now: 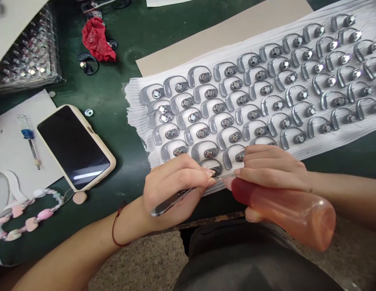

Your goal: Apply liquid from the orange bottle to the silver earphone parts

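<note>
Rows of grey hook-shaped pieces point(203, 76) with round metal parts lie on a white ribbed sheet point(136, 105). My left hand point(178, 188) is closed round a dark metal tool point(172, 201), its fingertips at a hook piece point(212, 166) by the sheet's near edge. Just to the right, my right hand point(273, 167) grips a soft orange-red bottle point(285, 210), with the bottle's narrow end pointing left toward that same piece. The tool's tip is hidden by my left fingers.
To the left lie a phone point(75, 147), a beaded strap point(32, 224) and a small screwdriver point(30, 141) on paper. Farther back are a red crumpled cloth point(97, 38), a black hook piece point(88, 64) and a clear tray point(33, 48) of small parts. Beige card point(236, 28) lies behind the sheet.
</note>
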The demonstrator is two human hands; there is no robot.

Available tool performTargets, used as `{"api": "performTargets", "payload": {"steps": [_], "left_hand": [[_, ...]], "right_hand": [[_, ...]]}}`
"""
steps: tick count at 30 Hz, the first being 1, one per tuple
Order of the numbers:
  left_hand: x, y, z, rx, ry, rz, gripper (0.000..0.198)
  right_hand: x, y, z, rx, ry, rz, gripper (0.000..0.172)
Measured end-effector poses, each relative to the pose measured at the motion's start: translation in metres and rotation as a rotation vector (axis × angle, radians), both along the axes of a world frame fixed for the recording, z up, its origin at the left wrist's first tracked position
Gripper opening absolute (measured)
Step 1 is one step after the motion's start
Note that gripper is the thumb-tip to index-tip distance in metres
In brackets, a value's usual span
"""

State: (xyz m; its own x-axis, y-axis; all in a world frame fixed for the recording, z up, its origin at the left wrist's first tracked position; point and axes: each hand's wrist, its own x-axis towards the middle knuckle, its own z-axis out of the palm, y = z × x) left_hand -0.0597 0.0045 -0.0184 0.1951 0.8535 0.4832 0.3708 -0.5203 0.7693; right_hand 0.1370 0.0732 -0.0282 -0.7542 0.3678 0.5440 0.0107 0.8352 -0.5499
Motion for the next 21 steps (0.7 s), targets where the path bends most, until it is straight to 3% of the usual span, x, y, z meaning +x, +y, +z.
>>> {"api": "performTargets", "payload": {"steps": [6,21], "left_hand": [[-0.0005,-0.0005,-0.0005,-0.004,-0.012,-0.007,0.022],[-0.0010,-0.0007,0.0006,0.000,0.006,-0.005,0.022]], "right_hand": [[-0.0014,-0.0007,-0.0025,-0.008,0.105,-0.002,0.034],[0.0005,-0.0010,-0.0009,-0.015,0.022,-0.025,0.033]]}}
